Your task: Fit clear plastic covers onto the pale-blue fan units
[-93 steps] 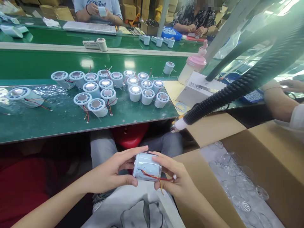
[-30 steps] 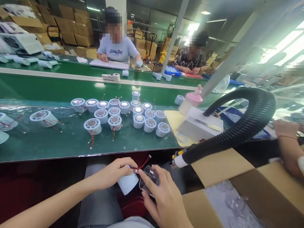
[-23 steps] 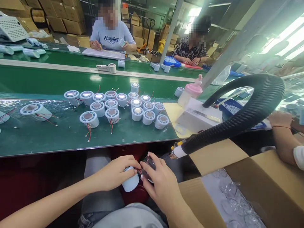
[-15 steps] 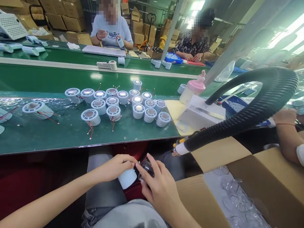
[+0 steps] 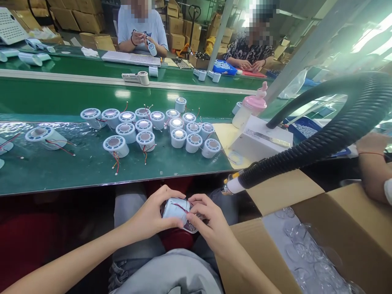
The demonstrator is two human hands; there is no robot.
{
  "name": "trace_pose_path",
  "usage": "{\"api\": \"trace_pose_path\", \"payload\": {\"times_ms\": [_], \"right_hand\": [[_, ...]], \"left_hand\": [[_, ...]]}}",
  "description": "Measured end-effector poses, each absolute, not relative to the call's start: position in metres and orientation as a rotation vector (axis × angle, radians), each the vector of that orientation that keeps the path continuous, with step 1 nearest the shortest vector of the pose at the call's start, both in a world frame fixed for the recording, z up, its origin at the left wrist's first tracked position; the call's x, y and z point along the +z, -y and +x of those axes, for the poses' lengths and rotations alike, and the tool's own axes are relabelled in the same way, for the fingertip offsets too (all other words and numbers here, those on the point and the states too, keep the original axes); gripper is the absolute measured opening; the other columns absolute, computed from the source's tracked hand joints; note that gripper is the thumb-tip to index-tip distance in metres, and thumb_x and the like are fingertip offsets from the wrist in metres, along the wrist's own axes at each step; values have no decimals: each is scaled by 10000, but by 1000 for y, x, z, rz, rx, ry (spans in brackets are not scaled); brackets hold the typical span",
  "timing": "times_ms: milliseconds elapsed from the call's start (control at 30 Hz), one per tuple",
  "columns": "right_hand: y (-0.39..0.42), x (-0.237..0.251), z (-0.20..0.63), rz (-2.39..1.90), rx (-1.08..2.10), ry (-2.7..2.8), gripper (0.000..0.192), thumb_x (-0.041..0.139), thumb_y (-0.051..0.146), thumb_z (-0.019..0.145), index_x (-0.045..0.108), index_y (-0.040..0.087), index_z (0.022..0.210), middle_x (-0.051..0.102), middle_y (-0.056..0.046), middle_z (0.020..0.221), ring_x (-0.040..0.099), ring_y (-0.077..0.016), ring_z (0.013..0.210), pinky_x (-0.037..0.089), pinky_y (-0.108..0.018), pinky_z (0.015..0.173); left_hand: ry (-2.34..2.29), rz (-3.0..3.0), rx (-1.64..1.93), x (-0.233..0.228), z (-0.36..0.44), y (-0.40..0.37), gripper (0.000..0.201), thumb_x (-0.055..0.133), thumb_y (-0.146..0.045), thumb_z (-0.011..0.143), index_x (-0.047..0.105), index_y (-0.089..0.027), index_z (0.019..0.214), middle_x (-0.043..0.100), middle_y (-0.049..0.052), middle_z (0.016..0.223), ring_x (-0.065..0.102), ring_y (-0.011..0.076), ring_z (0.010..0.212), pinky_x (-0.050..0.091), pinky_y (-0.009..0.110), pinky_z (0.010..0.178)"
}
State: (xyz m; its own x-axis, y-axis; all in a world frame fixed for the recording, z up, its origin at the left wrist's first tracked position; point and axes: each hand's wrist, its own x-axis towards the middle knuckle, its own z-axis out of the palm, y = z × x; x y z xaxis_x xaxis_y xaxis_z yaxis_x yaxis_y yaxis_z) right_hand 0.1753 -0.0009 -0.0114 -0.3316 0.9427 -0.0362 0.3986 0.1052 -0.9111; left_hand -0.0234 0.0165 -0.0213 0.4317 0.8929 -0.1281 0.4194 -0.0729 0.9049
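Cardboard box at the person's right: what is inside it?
The open cardboard box holds a loose heap of clear plastic parts on pale lining. The near flap and box walls hide the lower layers, so its depth and any other contents cannot be seen.

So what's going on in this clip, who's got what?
A person seated at a green conveyor table holds a small white cylindrical housing with red wires over their lap. The left hand grips it, and the right hand presses a clear plastic piece against its end. Many similar housings stand on the table.
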Motion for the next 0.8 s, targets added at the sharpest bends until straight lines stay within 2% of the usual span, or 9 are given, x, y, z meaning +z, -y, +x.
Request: {"api": "trace_pose_path", "payload": {"times_ms": [67, 167, 233, 333, 433, 533, 667, 733, 800], "right_hand": [[1, -9, 177, -1321, 1246, 1710, 197, 587, 200, 801, 611, 179, 607, 580, -63, 962, 611, -161, 817, 497, -249, 665], [-1, -8, 179, -1354, 1301, 1603, 257, 617, 200, 740, 547, 176, 493, 600, -56, 882, 611, -167, 784, 467, -230, 565], [-2, -9, 180, -1357, 1329, 1538, 285, 634, 215, 725, 535, 179, 460, 623, -54, 848, 626, -185, 818, 494, -253, 617], [-5, -11, 185, -1300, 1416, 1421, 296, 663, 277, 738, 573, 183, 472, 659, -68, 880, 656, -215, 883, 537, -333, 774], [-3, -11, 191, -1179, 1445, 1512, 101, 743, 299, 696, 704, 205, 698, 659, -99, 1107, 637, -256, 1033, 545, -379, 848], [1, -12, 197, -1072, 1243, 1857, 381, 766, 175, 675, 683, 245, 1041, 574, -103, 1300, 561, -254, 1173, 491, -399, 960], [6, -15, 202, -1014, 1076, 2025, 361, 694, 113, 734, 629, 223, 1072, 586, -114, 1286, 577, -222, 1156, 482, -364, 976], [7, -15, 203, -1022, 1068, 2030, 356, 714, 151, 730, 612, 223, 1063, 593, -116, 1276, 578, -229, 1155, 489, -363, 964], [8, -14, 204, -1040, 1083, 2018, 362, 723, 180, 733, 598, 227, 1069, 595, -115, 1276, 576, -232, 1158, 488, -362, 962]], "left_hand": [[-1087, 1714, 579, -26, -24, -16, 612, 821, -418, 595, 601, -291, 1152, 484, 26, 998, 544, 214, 938, 466, 342, 844], [-1016, 1785, 510, -30, -24, -14, 629, 833, -401, 579, 617, -321, 1164, 451, 65, 1172, 492, 275, 1113, 408, 429, 980], [-977, 1774, 475, -31, -24, -13, 641, 831, -363, 593, 603, -326, 1190, 435, 79, 1277, 459, 303, 1186, 370, 469, 1028], [-907, 1585, 479, -32, -23, -10, 654, 796, -281, 652, 545, -304, 1255, 505, 88, 1294, 506, 284, 1162, 432, 450, 989], [-869, 1273, 531, -34, -23, -8, 650, 771, -248, 683, 505, -265, 1276, 545, 88, 1286, 579, 244, 1075, 501, 390, 909], [-861, 1047, 574, -33, -24, -5, 661, 768, -273, 691, 475, -240, 1283, 601, 86, 1184, 626, 206, 916, 550, 326, 753], [-870, 1012, 526, -27, -25, -2, 676, 750, -335, 709, 447, -255, 1309, 628, 77, 1065, 621, 203, 824, 501, 205, 497], [-861, 1067, 528, -23, -26, -1, 687, 762, -330, 700, 457, -265, 1313, 617, 80, 1121, 629, 220, 877, 525, 229, 563], [-854, 1149, 549, -21, -28, -1, 683, 774, -306, 694, 479, -282, 1309, 568, 79, 1250, 613, 247, 1006, 546, 303, 749]]}}
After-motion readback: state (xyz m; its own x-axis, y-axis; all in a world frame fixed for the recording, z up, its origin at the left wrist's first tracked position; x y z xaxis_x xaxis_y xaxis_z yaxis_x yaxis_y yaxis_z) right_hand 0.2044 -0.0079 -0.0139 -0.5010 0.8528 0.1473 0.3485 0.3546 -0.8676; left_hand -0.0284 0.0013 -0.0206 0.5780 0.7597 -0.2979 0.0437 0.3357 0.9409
